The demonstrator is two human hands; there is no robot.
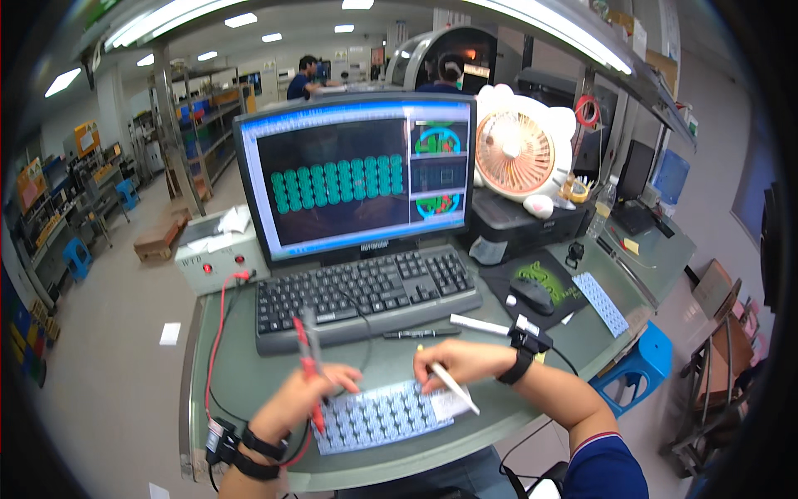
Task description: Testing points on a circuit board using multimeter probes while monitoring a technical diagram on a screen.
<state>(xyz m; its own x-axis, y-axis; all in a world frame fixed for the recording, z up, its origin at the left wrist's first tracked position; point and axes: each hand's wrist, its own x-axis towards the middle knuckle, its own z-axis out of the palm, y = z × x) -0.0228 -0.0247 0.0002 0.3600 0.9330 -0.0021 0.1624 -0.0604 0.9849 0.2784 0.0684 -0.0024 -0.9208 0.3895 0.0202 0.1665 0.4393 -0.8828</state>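
Observation:
On the near edge of the desk lies a pale blue circuit board panel with rows of repeated dark patterns. My left hand is closed around a red test probe at the panel's left end, the probe slightly blurred. A greyish blurred probe tip rises beside it; its lower part is hidden. My right hand is closed on a slim white pen-like stick, which slants across the panel's right end. Under that stick sits a small white label.
Behind the panel are a black pen, a keyboard and a monitor. A white box with red sockets stands left, its red lead running along the desk. A mouse, another panel and a fan are right.

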